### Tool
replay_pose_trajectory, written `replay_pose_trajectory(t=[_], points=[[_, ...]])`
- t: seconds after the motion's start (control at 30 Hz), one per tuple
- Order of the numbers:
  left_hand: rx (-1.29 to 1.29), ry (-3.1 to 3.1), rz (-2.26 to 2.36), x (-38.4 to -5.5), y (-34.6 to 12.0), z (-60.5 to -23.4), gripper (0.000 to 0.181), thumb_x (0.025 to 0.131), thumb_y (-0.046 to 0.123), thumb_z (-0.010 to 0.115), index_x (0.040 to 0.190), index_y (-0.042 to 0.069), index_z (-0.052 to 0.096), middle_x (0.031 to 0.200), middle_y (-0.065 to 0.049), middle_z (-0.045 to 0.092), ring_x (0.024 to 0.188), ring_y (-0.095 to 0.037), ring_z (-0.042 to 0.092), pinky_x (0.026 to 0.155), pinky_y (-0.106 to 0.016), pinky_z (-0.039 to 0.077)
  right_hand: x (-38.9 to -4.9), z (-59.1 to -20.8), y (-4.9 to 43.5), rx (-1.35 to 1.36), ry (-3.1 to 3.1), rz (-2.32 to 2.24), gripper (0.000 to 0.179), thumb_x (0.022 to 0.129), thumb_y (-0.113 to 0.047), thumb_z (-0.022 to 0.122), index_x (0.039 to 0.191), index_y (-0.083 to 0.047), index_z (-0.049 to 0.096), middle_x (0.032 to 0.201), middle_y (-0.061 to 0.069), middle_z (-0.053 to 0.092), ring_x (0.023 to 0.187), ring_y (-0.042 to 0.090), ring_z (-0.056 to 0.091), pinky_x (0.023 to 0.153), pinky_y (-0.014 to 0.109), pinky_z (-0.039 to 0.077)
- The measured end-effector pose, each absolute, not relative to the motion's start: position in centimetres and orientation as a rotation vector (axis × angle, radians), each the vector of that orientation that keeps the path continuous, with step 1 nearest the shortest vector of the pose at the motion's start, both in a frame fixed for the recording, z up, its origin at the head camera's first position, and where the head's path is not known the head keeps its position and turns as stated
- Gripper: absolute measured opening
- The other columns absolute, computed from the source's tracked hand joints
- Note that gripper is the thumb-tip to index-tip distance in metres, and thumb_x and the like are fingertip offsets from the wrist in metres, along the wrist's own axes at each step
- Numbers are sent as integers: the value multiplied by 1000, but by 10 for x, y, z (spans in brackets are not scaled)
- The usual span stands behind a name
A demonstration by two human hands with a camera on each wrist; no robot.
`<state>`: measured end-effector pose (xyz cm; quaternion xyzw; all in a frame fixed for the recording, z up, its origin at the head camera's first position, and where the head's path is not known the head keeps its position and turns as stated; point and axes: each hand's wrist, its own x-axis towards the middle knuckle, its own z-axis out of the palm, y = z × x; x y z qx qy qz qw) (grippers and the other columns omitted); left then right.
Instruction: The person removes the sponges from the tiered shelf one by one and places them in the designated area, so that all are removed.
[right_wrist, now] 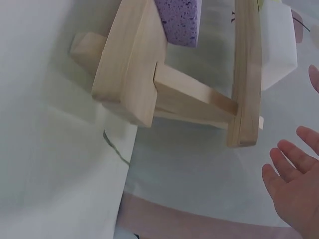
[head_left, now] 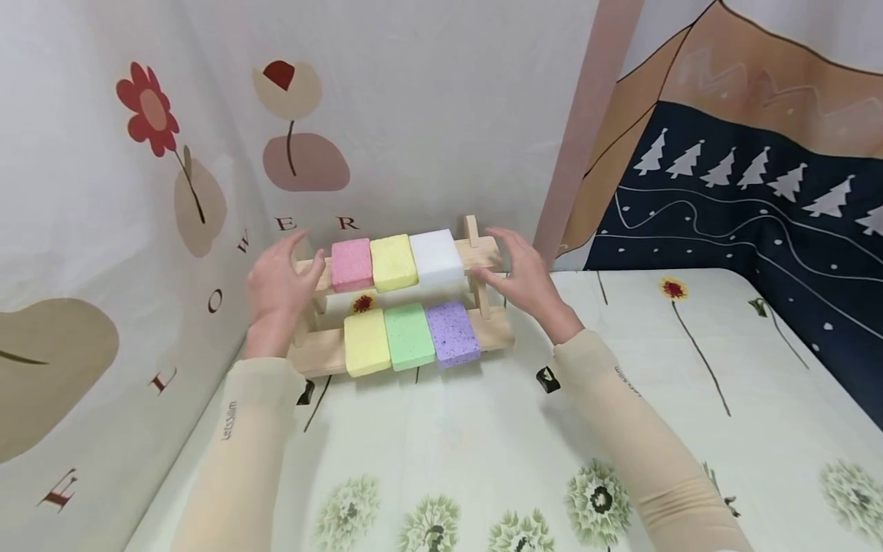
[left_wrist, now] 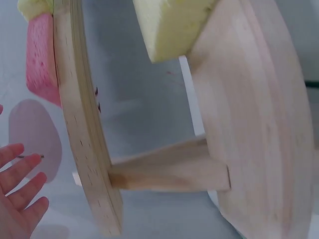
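Note:
A two-tier wooden rack stands against the back wall. Its upper shelf bears a pink sponge, a yellow sponge and a white sponge side by side. On the lower tier lie another yellow sponge, a green sponge and a speckled purple sponge. My left hand is at the upper shelf's left end, its spread fingers apart from the wood in the left wrist view. At the right end, my right hand is likewise spread and holds nothing.
Printed cloth covers the table and the walls. A white wall cloth rises right behind the rack, and another wall runs close along the left. Dark cloth with white trees hangs at the right.

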<state>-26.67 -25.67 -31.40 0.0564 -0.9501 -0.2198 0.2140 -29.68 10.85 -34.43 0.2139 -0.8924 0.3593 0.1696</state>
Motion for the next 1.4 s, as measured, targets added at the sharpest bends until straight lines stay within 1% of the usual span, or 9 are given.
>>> replay_pose_trajectory(t=[0.17, 0.37, 0.47, 0.63, 0.77, 0.93, 1.1, 1.23, 1.4], points=[[225, -2630, -566, -264, -269, -320, 56, 100, 48, 48, 149, 22, 47, 150, -13, 51, 135, -43, 48, 111, -58, 39, -299, -347, 104, 658, -2500, 1073, 70, 88, -35, 76, 144, -5, 49, 152, 14, 47, 144, 30, 40, 120, 47, 33], [295, -2618, -530, -258, -288, -329, 54, 100, 45, 48, 144, 15, 53, 145, -16, 56, 129, -45, 52, 103, -59, 46, -304, -352, 96, 716, -2468, 1122, 65, 89, -31, 75, 143, -5, 51, 151, 15, 48, 144, 30, 40, 120, 49, 33], [320, -2627, -533, -256, -296, -335, 51, 100, 41, 48, 142, 14, 55, 144, -17, 56, 128, -46, 52, 101, -62, 45, -306, -357, 92, 740, -2464, 1135, 63, 90, -30, 75, 143, -6, 51, 151, 13, 49, 143, 29, 42, 118, 47, 37], [369, -2627, -581, -254, -305, -347, 47, 101, 34, 51, 142, 10, 55, 145, -19, 55, 131, -46, 49, 106, -62, 41, -309, -363, 87, 786, -2436, 1181, 60, 90, -26, 76, 142, -8, 52, 148, 11, 51, 137, 27, 48, 110, 42, 48], [408, -2590, -666, -255, -310, -354, 50, 101, 34, 54, 143, 7, 54, 142, -23, 56, 131, -47, 48, 110, -60, 38, -310, -365, 83, 805, -2380, 1255, 56, 89, -20, 76, 139, -7, 55, 146, 14, 52, 133, 28, 52, 108, 39, 50], [434, -2512, -827, -258, -312, -359, 51, 99, 34, 57, 142, 7, 55, 139, -22, 59, 131, -46, 49, 113, -56, 37, -309, -364, 78, 854, -2331, 1321, 51, 90, -15, 75, 137, -5, 58, 145, 16, 54, 128, 30, 58, 105, 38, 52], [474, -2460, -966, -260, -313, -363, 52, 98, 38, 58, 141, 9, 56, 135, -19, 63, 122, -38, 59, 106, -50, 45, -307, -366, 75, 831, -2324, 1347, 51, 89, -15, 75, 137, -8, 59, 144, 11, 56, 121, 28, 63, 103, 34, 53], [494, -2410, -1019, -260, -313, -364, 51, 98, 39, 59, 140, 10, 58, 132, -18, 65, 117, -35, 63, 105, -47, 47, -308, -365, 71, 808, -2353, 1285, 52, 90, -19, 75, 138, -12, 59, 144, 8, 56, 120, 25, 63, 103, 32, 53], [523, -2388, -1011, -262, -312, -368, 50, 97, 40, 58, 139, 12, 59, 131, -15, 66, 116, -32, 64, 101, -44, 50, -310, -366, 69, 756, -2399, 1241, 42, 89, -21, 76, 130, -12, 66, 143, 8, 58, 117, 25, 65, 100, 34, 54]])
